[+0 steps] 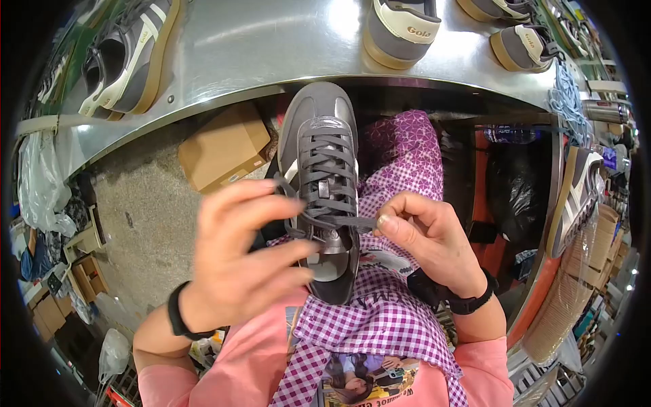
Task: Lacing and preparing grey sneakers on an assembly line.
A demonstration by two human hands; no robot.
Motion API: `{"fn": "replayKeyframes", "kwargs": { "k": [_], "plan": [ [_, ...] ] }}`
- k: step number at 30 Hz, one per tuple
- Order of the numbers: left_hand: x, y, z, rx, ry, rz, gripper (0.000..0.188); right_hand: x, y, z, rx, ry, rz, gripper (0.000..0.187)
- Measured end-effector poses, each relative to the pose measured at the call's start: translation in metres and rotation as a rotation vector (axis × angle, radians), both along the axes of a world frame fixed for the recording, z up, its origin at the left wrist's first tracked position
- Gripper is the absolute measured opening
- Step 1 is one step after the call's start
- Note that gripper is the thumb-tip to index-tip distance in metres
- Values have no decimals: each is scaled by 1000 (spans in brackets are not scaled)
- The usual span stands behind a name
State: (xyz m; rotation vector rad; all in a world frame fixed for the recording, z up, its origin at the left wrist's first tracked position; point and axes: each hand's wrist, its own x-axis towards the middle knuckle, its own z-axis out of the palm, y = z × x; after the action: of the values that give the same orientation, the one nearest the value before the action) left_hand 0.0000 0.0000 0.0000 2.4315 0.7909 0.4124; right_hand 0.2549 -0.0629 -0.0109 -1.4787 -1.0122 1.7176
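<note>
A dark grey sneaker [328, 146] with a smooth shiny tongue lies in front of me over my lap, toe pointing away. Its grey shoelace [327, 165] is threaded in rows up the front. Between thumb and forefinger my right hand [427, 234] pinches a lace end, pulled out to the right of the shoe's opening. My left hand [247, 254], smeared by motion, hovers at the shoe's left side with fingers spread. A loop of lace passes close to its fingertips; whether they touch it is hard to tell.
A metal worktable [271, 41] curves across the far side, with a sneaker [132, 57] at left and another sneaker [401, 34] toward the right. A cardboard box [224, 146] sits on the floor. At right, one sneaker [573, 200] stands beside a bundle of blue laces [566, 95].
</note>
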Motion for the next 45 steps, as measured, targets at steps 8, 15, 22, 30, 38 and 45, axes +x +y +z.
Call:
{"fn": "replayKeyframes", "kwargs": {
  "k": [8,15,22,30,38,45],
  "plan": [
    [47,-8,-24,-173,-58,-50,19,-14,-4,-1,534,-528,-120,16],
    [16,19,22,-500,-159,-164,21,-15,-15,-6,959,-491,268,34],
    [15,8,-10,-292,-15,96,15,34,-34,88,336,691,-220,32],
    [17,16,-1,-993,-143,329,32,-40,-2,-5,776,-780,221,16],
    [2,20,-17,-1314,-384,348,43,19,-37,45,548,103,-599,7],
    [56,-4,4,-530,-193,-467,50,46,-7,82,465,618,109,7]
  ]
}}
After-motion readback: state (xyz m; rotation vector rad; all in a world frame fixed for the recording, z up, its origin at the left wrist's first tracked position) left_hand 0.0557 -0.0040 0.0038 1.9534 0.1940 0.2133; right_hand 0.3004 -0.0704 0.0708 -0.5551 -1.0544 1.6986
